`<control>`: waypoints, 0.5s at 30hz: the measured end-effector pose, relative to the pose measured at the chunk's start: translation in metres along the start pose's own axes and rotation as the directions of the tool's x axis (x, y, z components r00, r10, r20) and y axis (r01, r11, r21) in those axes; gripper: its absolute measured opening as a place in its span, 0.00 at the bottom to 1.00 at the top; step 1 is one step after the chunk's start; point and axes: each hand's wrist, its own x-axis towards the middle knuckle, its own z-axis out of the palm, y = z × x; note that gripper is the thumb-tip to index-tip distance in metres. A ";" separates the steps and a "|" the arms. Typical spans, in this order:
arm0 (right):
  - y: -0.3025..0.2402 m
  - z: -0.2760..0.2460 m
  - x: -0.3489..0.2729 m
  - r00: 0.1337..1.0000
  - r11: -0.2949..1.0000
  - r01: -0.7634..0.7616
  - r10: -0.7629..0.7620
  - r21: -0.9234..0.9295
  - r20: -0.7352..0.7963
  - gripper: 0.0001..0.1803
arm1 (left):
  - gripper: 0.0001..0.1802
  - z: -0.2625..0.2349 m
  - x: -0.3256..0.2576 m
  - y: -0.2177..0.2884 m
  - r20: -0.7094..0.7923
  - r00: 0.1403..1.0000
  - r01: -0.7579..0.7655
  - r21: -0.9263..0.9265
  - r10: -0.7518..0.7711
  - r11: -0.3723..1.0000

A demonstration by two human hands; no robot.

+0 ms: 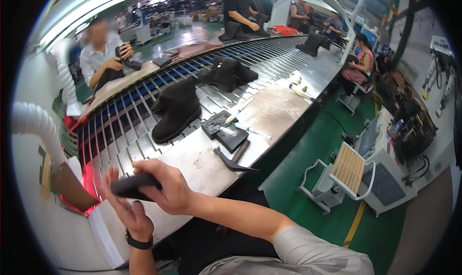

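- Nearest to me are both hands, low and left in the view, meeting over the near end of the desk [192, 166].
- I see the right hand [168, 188] curled around a dark block [134, 185], thumb on top, fingers wrapped under its right end.
- I see the left hand [126, 207] below it, palm up, fingers loosely spread, its fingertips touching the block's left end; a dark watch [138, 242] sits on that wrist.
- So the block is held up between the two hands, just above the desk's near left corner, not resting on anything.
- Just beyond the hands, on the desk, lies a dark curved tool [231, 162], with a stick-like handle just beside it.
- Farther on sit two flat dark pads [224, 130], overlapping, with a pale brush [252, 129] to their right.
- Left of the pads, on the slatted conveyor [125, 130], stands a black boot [175, 110], upright, toe pointing near-left.
- Farther along the conveyor lie more boots [228, 73], well apart from the first one.
- At far left a seated person [103, 53] holds a dark shoe in both hands.
- To the right, on the green floor [308, 154], stands a stool [347, 171] with a slatted wooden seat.
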 end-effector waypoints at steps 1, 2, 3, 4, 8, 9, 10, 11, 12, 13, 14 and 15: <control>-0.002 -0.003 -0.003 0.992 0.986 0.110 -0.102 -0.125 0.075 0.27 | 0.43 0.006 0.014 0.023 -0.015 1.000 0.011 -0.147 -0.013 0.989; -0.007 -0.006 -0.008 0.996 0.977 0.052 -0.035 -0.205 0.087 0.28 | 0.42 0.003 0.016 0.036 0.022 0.994 0.104 -0.079 -0.102 0.991; -0.012 -0.005 -0.014 0.995 0.962 0.002 0.027 -0.273 0.101 0.29 | 0.37 0.005 0.008 0.036 -0.034 0.995 0.089 -0.057 -0.091 0.994; -0.020 -0.007 -0.019 0.993 0.967 0.007 0.024 -0.255 0.118 0.29 | 0.35 0.004 0.002 0.040 -0.046 0.995 0.090 -0.028 -0.092 0.995; -0.058 -0.008 -0.047 0.965 0.962 -0.261 0.261 -0.081 -0.009 0.33 | 0.30 0.017 -0.032 0.067 -0.150 0.987 0.060 0.040 -0.053 0.997; -0.065 -0.006 -0.057 0.961 0.962 -0.273 0.271 -0.023 -0.052 0.32 | 0.33 0.021 -0.043 0.072 -0.164 0.986 -0.010 0.049 0.018 0.999; -0.064 -0.008 -0.068 0.960 0.963 -0.271 0.271 0.010 -0.065 0.33 | 0.35 0.023 -0.053 0.075 -0.156 0.988 -0.006 0.010 0.008 1.000; -0.062 -0.010 -0.078 0.960 0.963 -0.268 0.270 0.043 -0.079 0.34 | 0.37 0.023 -0.062 0.078 -0.148 0.989 -0.003 -0.030 -0.001 1.000; -0.071 -0.009 -0.080 0.941 0.949 -0.315 0.315 0.024 -0.127 0.40 | 0.39 0.022 -0.071 0.079 -0.137 0.990 0.006 -0.105 -0.021 0.994; -0.076 -0.015 -0.083 0.937 0.945 -0.325 0.326 0.028 -0.121 0.40 | 0.41 0.019 -0.080 0.080 -0.121 0.992 0.016 -0.183 -0.038 0.983; -0.081 -0.023 -0.086 0.925 0.926 -0.377 0.377 -0.002 -0.044 0.44 | 0.39 0.017 -0.087 0.081 -0.092 0.995 0.021 -0.229 -0.044 0.973; -0.083 -0.028 -0.089 0.905 0.906 -0.423 0.424 -0.036 0.032 0.48 | 0.38 0.016 -0.092 0.081 -0.063 0.997 0.025 -0.276 -0.045 0.961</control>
